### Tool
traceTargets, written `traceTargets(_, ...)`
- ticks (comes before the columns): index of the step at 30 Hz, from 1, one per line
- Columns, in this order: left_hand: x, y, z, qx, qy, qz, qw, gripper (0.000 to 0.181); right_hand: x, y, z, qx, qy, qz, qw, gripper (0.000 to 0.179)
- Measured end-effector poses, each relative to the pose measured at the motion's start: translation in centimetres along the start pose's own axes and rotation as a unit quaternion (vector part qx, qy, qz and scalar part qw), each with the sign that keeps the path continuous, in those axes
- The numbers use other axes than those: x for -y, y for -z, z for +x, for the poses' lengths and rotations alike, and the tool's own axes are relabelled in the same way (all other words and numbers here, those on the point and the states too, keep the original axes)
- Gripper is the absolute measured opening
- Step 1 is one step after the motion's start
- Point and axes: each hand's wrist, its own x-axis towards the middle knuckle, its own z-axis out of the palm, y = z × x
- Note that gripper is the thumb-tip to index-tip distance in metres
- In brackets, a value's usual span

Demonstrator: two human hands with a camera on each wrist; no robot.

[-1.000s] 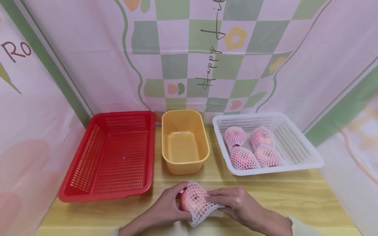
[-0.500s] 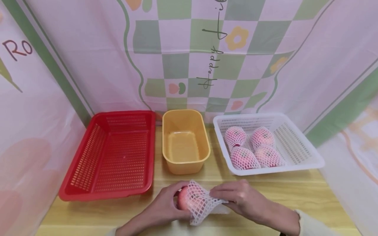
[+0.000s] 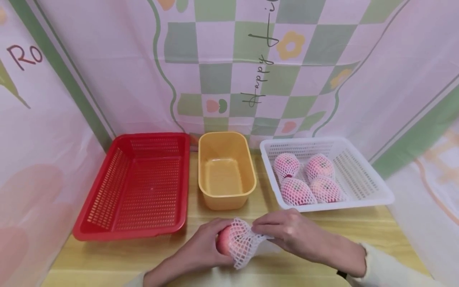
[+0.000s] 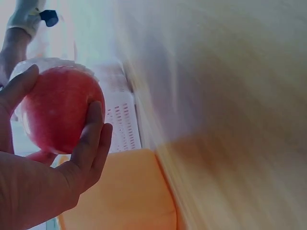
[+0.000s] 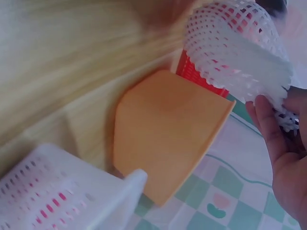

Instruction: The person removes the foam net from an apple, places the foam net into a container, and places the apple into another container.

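Low in the head view, my left hand (image 3: pixel 201 247) grips a red apple (image 4: pixel 60 110) from its left side, thumb and fingers curled round it. White foam netting (image 3: pixel 244 243) still covers the apple's right part, while its left side shows bare. My right hand (image 3: pixel 295 235) pinches the loose end of that netting and holds it stretched to the right. In the right wrist view the net (image 5: pixel 235 48) spreads out from my pinching fingertips (image 5: pixel 263 108). Apple and hands are above the table, in front of the yellow bin.
A red basket (image 3: pixel 184 191) stands at left, with nothing in it. The yellow bin (image 3: pixel 226 202) in the middle holds nothing. At right, a white basket (image 3: pixel 373 199) holds several netted apples (image 3: pixel 295 191). A patterned cloth (image 3: pixel 229 79) hangs behind them over the wooden table (image 3: pixel 351 227).
My right hand has drawn the netting to the right, gathering its end into a narrower bunch. More of the apple's left side is bare. My left hand keeps its grip.
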Motion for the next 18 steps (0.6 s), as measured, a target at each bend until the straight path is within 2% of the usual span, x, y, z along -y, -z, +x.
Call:
traceTargets(2,-0.1,0.2,0.0,0.001,0.006,0.007,1.0,0.084,-0.1,0.2,0.3,0.005,0.006,-0.01,0.9999,0.036)
traceTargets(6,0.1,0.4,-0.1,-0.001,0.01,0.023,0.9997,0.08,-0.2,1.3,0.9,0.002,0.005,-0.017,0.9998,0.016)
traceTargets(8,0.3,0.4,-0.3,-0.004,0.011,0.024,0.9996,0.079,-0.4,2.1,1.3,-0.009,0.002,-0.017,0.9998,0.022)
traceTargets(11,0.5,0.5,-0.6,-0.008,0.009,0.019,0.9997,0.081,-0.9,3.2,2.0,-0.019,-0.011,-0.027,0.9994,0.018)
traceTargets(15,0.5,0.8,-0.9,-0.015,0.003,0.018,0.9997,0.078,-1.7,4.5,3.1,-0.021,-0.006,-0.046,0.9987,0.016)
traceTargets(18,0.3,1.0,-1.2,-0.018,0.004,0.02,0.9996,0.076,-2.2,5.3,4.0,-0.021,0.003,-0.056,0.9982,0.035)
